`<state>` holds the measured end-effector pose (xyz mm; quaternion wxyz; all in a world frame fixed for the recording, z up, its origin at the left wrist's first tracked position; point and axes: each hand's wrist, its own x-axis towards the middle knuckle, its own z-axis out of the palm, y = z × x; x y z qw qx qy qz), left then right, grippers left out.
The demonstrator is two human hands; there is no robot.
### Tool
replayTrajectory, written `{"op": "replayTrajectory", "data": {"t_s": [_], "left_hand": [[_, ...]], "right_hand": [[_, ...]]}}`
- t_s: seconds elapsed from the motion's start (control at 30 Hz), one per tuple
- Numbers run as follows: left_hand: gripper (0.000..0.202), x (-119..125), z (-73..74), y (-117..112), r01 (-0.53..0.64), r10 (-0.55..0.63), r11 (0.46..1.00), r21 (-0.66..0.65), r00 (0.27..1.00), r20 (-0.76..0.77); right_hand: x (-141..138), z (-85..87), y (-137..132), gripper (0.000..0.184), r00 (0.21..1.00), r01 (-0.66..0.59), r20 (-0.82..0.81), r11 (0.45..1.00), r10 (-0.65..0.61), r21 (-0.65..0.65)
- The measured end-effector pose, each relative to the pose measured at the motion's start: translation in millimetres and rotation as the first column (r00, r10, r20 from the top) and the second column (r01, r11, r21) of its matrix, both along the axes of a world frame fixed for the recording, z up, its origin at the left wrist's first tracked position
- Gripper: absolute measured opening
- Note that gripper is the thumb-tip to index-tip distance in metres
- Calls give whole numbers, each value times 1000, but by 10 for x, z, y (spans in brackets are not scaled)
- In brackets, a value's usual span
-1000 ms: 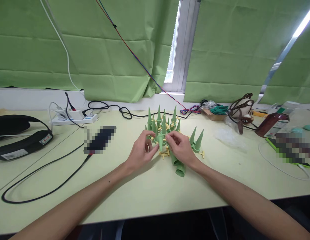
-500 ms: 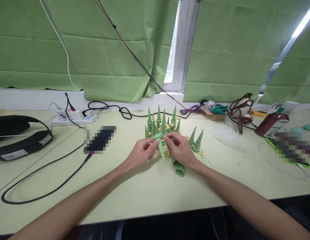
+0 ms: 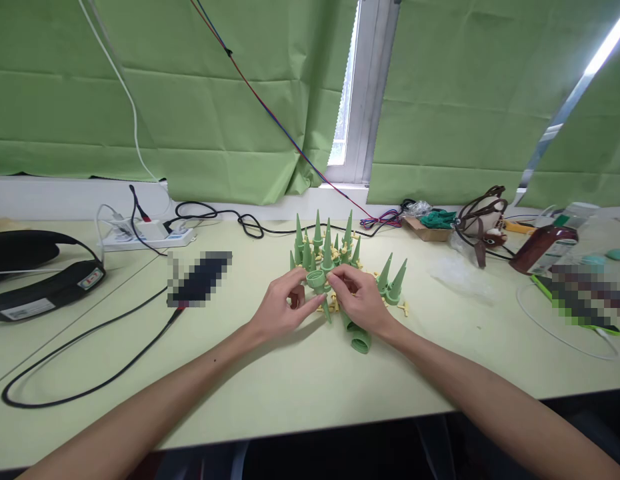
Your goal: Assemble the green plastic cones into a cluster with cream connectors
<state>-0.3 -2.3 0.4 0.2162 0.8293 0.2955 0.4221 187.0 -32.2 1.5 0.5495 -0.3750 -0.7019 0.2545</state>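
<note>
A green plastic plant watering spike [image 3: 317, 283] is between my hands, its open threaded collar up and its point slanting down. My left hand [image 3: 285, 303] has its index finger at the collar and its thumb lower on the body, in a loose grip. With thumb and index finger pinched, my right hand [image 3: 360, 297] holds the spike's right side; a small part at those fingertips is mostly hidden. Just behind stand several upright green spikes [image 3: 328, 247] with small yellow valves among them. Below my right hand lies a green threaded piece [image 3: 361, 342], partly covered.
Two more spikes [image 3: 395, 287] stand to the right beside a yellow valve [image 3: 404, 309]. A blurred dark device [image 3: 203, 280] on a black cable lies left, near a power strip [image 3: 150, 237]. Clear plastic wrap [image 3: 460, 277] and a brown bottle [image 3: 545, 247] are at right.
The spike has tipped, so its open collar now faces up toward me. My left thumb has shifted down and right, and my left fingers have spread. My right hand is nearly still.
</note>
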Motion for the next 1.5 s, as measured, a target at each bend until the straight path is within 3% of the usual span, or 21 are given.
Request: {"op": "replayTrajectory", "data": {"t_s": [0.2, 0.43, 0.57, 0.7, 0.8, 0.9, 0.93, 1.07, 1.13, 1.3, 1.5], "left_hand": [[13, 11, 22, -39, 25, -29, 981, 194, 999, 15], [34, -14, -18, -12, 26, -35, 891, 453, 999, 11], [33, -22, -23, -1, 25, -23, 880, 474, 1000, -10], [29, 6, -4, -29, -8, 0, 921, 388, 1000, 22], [20, 30, 7, -50, -44, 31, 979, 202, 997, 64], [8, 39, 14, -48, -79, 80, 997, -4, 993, 92], [11, 38, 17, -44, -80, 85, 995, -60, 993, 85], [52, 27, 33, -33, -16, 28, 963, -269, 999, 40], [60, 24, 43, -37, 25, -12, 939, -342, 999, 39], [53, 29, 61, -57, 94, -86, 915, -391, 996, 38], [40, 42, 108, -82, 63, -62, 932, -357, 998, 14]], "right_hand": [[-5, 3, -8, 28, 999, 21, 28, 1000, -21, 8], [-9, 6, -28, 29, 1000, 10, 14, 1000, -10, 25], [-9, -1, -30, 30, 1000, 11, 13, 1000, -11, 19], [-16, -2, -29, 28, 1000, 9, -16, 1000, -8, 26], [-20, -1, -27, 27, 999, 25, -43, 999, -23, 31], [-19, -1, -20, 27, 998, 32, -62, 999, -32, 4], [-18, -1, -16, 28, 997, 31, -66, 1000, -31, -3], [-16, -8, -3, 27, 998, 35, -59, 999, -34, 14], [-16, -10, 0, 26, 999, 35, -32, 999, -34, 32], [-13, -10, 1, 24, 1000, 8, 19, 999, -9, 41], [-6, -23, 18, 24, 999, 16, 40, 999, -18, 46]]}}
